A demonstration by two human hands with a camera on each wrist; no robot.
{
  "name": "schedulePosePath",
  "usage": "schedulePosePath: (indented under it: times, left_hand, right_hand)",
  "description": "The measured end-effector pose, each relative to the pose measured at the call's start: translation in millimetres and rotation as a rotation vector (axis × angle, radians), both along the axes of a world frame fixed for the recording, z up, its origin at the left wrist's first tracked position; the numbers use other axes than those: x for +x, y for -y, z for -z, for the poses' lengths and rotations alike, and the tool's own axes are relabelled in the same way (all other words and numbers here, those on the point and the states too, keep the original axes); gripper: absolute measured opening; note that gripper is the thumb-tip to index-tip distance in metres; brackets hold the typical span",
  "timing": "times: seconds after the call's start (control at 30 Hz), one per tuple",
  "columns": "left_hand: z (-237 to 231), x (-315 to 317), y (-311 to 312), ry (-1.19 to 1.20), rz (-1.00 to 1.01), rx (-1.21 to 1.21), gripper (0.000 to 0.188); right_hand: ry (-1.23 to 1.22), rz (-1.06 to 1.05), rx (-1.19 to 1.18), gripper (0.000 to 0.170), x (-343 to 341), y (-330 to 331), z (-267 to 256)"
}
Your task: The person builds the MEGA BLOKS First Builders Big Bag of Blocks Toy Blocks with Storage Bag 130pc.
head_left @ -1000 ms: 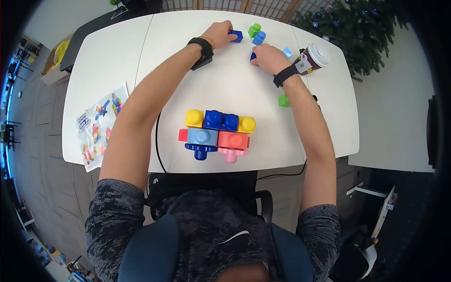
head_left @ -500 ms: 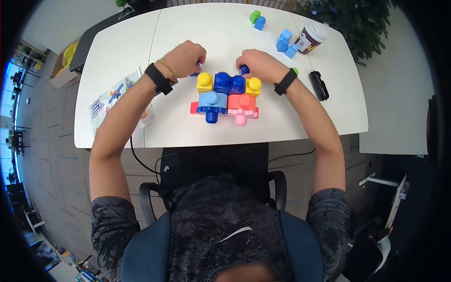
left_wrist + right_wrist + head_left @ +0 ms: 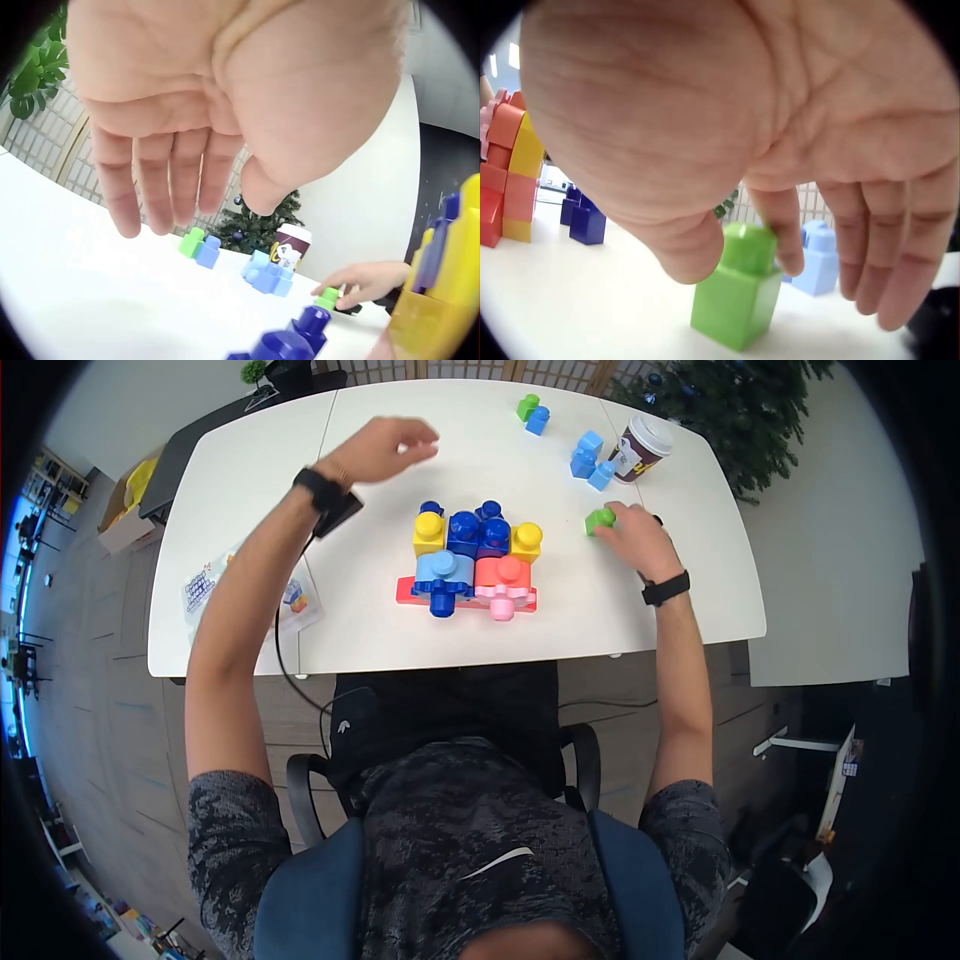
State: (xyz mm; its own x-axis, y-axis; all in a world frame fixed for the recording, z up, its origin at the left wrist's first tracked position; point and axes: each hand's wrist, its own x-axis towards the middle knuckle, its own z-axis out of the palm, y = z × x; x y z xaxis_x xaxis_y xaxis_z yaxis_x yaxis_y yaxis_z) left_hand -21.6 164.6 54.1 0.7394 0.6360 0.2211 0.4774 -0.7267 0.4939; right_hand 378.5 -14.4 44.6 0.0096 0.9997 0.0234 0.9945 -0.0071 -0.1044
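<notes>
My left hand [image 3: 378,450] is raised above the table's left half, fingers extended and palm bare in the left wrist view. My right hand [image 3: 640,542] is at a green building block [image 3: 598,521], thumb and index finger on either side of its stud [image 3: 748,247]. Mid-table stands a built block structure [image 3: 475,565] with blue, yellow, light blue, coral and pink pieces over a red base. Two dark blue blocks, one with its stud [image 3: 489,509] showing, stand just behind it. They also appear as dark blue blocks [image 3: 587,225] in the right wrist view.
Light blue blocks [image 3: 586,458] stand by a lidded paper cup [image 3: 640,448] at the right. Farther back sit a small green block [image 3: 528,406] and a blue block [image 3: 538,421]. A printed picture sheet [image 3: 300,600] lies at the left, partly under the left arm.
Both hands have let go of the dark blue blocks, brought in from the back and set behind the structure. My left hand lifted away; my right hand moved right to the green block.
</notes>
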Motion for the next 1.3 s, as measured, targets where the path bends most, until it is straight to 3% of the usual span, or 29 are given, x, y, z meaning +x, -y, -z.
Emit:
schedulePosePath:
  times: [0.1, 0.17, 0.27, 0.33, 0.4, 0.47, 0.53, 0.57, 0.63, 0.7, 1.0, 1.2, 1.3]
  left_hand:
    - [-5, 44, -48, 0.007, -0.021, 0.113, 0.036]
    - [-6, 83, -69, 0.017, -0.040, 0.132, 0.036]
    - [11, 135, -106, -0.016, -0.072, 0.120, 0.044]
    - [31, 163, -127, -0.030, 0.010, 0.306, 0.065]
    - [54, 187, -146, 0.049, 0.056, 0.321, 0.072]
    - [52, 202, -146, 0.126, 0.102, 0.335, 0.080]
    - [50, 213, -154, -0.065, 0.094, 0.135, 0.079]
    - [58, 217, -161, -0.042, 0.117, 0.217, 0.067]
    - [60, 220, -168, -0.094, 0.095, 0.203, 0.060]
    - [62, 214, -163, -0.134, 0.026, 0.208, 0.046]
    - [47, 110, -116, -0.309, -0.028, 0.141, 0.040]
    - [47, 20, -60, -0.301, 0.013, 0.150, 0.038]
    - [40, -15, -22, -0.378, -0.029, 0.070, 0.038]
  right_hand:
    - [-0.209, -0.084, 0.049, 0.041, 9, -5, 39]
    - [-0.299, -0.138, 0.110, 0.054, 6, -6, 49]
    - [-0.356, -0.119, 0.243, 0.061, -14, -2, 48]
    - [-0.346, -0.083, 0.195, 0.065, -22, -2, 38]
    - [-0.483, -0.129, 0.167, 0.063, -24, -2, 34]
    - [-0.466, -0.176, 0.178, 0.054, -23, -2, 36]
    - [-0.511, -0.209, 0.159, 0.046, -22, -3, 38]
    - [-0.485, -0.206, 0.194, 0.039, -24, 0, 37]
    - [-0.463, -0.201, 0.192, 0.036, -25, 5, 37]
    - [-0.452, -0.195, 0.185, 0.034, -26, 11, 39]
    - [-0.449, -0.260, 0.161, 0.031, -40, 15, 38]
    - [-0.482, -0.416, 0.143, 0.033, -51, -9, 37]
    - [-0.332, -0.425, 0.070, 0.041, -56, -25, 34]
